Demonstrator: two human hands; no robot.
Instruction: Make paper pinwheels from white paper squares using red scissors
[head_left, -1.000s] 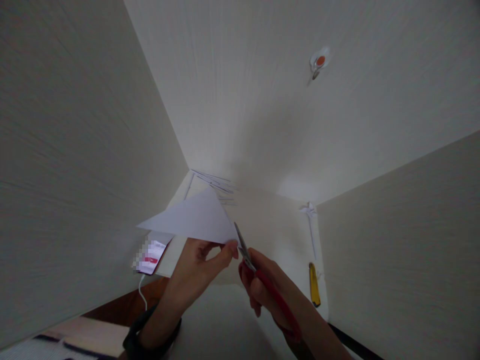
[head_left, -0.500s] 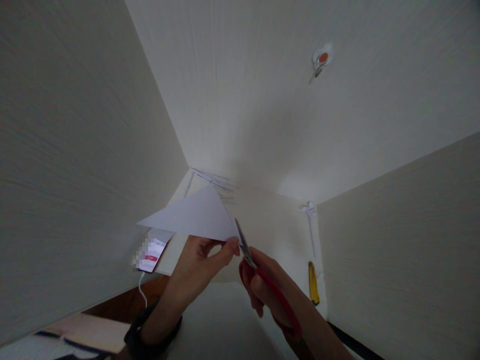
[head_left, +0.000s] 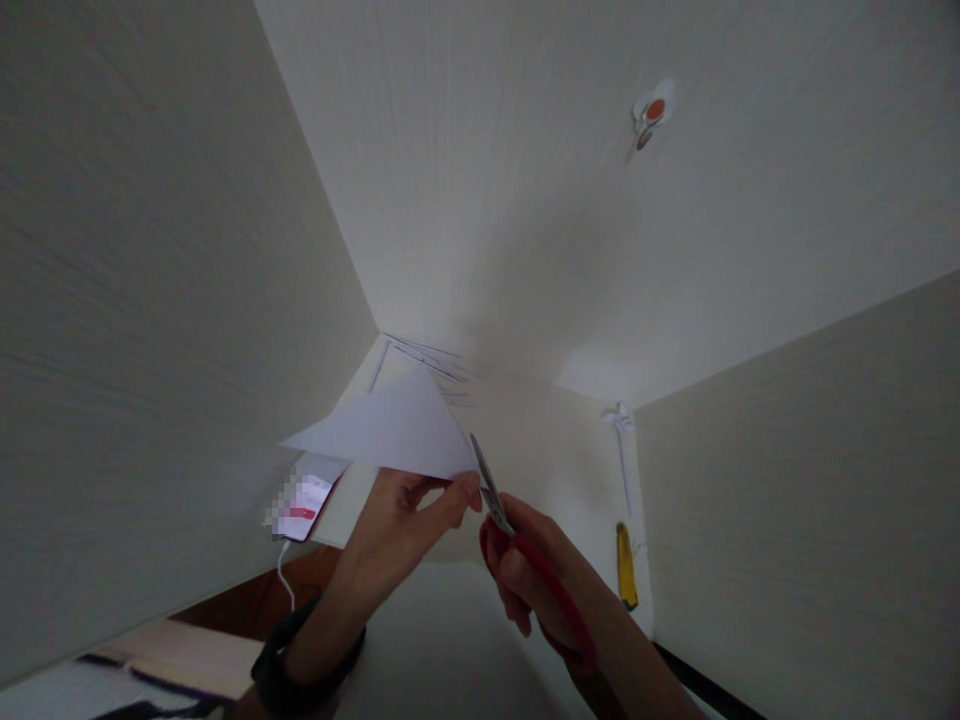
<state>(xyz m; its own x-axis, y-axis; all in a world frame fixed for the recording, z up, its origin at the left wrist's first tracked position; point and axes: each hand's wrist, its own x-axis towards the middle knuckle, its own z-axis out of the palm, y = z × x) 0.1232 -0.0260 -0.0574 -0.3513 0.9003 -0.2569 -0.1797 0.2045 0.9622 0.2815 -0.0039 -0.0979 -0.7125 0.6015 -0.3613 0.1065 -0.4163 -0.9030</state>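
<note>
My left hand (head_left: 397, 530) pinches the right corner of a white paper triangle (head_left: 390, 432) and holds it up over the desk. My right hand (head_left: 540, 575) grips red-handled scissors (head_left: 517, 550). Their metal blades touch the paper at the corner by my left thumb. A dark band sits on my left wrist.
White panels wall in the desk (head_left: 540, 450) on the left, back and right. A phone (head_left: 304, 497) with a white cable lies at the left. A yellow utility knife (head_left: 625, 567) and a white strip lie at the right. An orange-centred hook (head_left: 649, 112) hangs on the back panel.
Both hands and the paper have stayed almost in place. The view has shifted slightly.
</note>
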